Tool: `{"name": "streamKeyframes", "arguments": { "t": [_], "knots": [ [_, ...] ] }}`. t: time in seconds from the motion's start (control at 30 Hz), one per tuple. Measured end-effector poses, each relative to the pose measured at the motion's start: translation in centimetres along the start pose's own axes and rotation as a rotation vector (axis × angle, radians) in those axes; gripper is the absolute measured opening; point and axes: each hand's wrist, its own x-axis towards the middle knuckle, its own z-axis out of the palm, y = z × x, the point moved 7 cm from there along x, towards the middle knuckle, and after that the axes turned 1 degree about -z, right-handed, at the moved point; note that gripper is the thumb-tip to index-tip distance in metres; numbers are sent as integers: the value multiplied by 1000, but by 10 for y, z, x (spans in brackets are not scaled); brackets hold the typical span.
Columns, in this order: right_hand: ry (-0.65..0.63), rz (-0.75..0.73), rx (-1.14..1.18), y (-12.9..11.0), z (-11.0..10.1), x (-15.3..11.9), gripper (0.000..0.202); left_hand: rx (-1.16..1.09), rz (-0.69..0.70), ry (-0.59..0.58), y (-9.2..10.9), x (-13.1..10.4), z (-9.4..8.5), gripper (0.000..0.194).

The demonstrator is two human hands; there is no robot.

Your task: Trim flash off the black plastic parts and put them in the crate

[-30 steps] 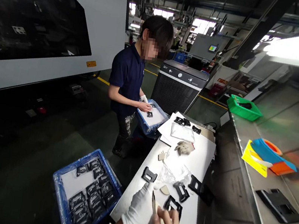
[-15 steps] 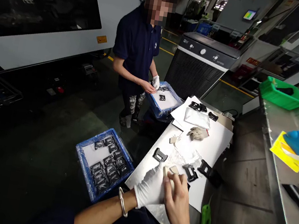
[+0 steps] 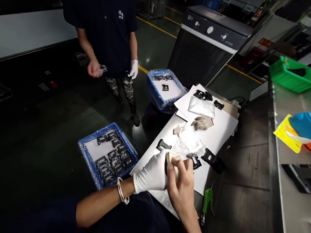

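My left hand (image 3: 151,174), in a white glove, is closed round a dark part (image 3: 166,168), mostly hidden by the fingers. My bare right hand (image 3: 183,185) pinches a cream-coloured pad (image 3: 170,157) and presses it against that part. Just beyond the hands, black plastic brackets lie on the table: one bracket (image 3: 164,146) left of them, another bracket (image 3: 193,160) to the right, and a larger black piece (image 3: 210,157) beyond that. A second cream piece (image 3: 177,130) and a grey work glove (image 3: 202,123) rest farther back.
A blue crate (image 3: 85,152) of wrapped black parts stands at lower left; another blue crate (image 3: 152,82) is farther back. A co-worker (image 3: 109,17) stands beyond them. A green air gun (image 3: 207,200) hangs by the table's right side. A metal bench (image 3: 286,206) runs along the right.
The co-worker has moved left, away from the far crate, with something clear in one hand. My view has shifted slightly. My hands stay together on the pad and the dark part.
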Motion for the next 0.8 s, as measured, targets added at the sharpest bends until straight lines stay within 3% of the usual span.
{"name": "streamKeyframes", "arguments": {
  "t": [0.1,0.17,0.3,0.63,0.8],
  "knots": [
    [13,-26,-2,-3,-5,1,21,50,85,16,11,0,-2,50],
    [52,-38,-3,-4,-10,1,21,75,162,-17,18,0,0,45],
    [2,-36,0,-6,-10,3,22,84,113,-20,16,1,0,46],
    [71,-17,20,-1,-20,6,21,170,241,-45,33,0,4,53],
    [45,-28,17,0,-19,11,20,198,230,-11,33,-1,4,56]
  ]
}}
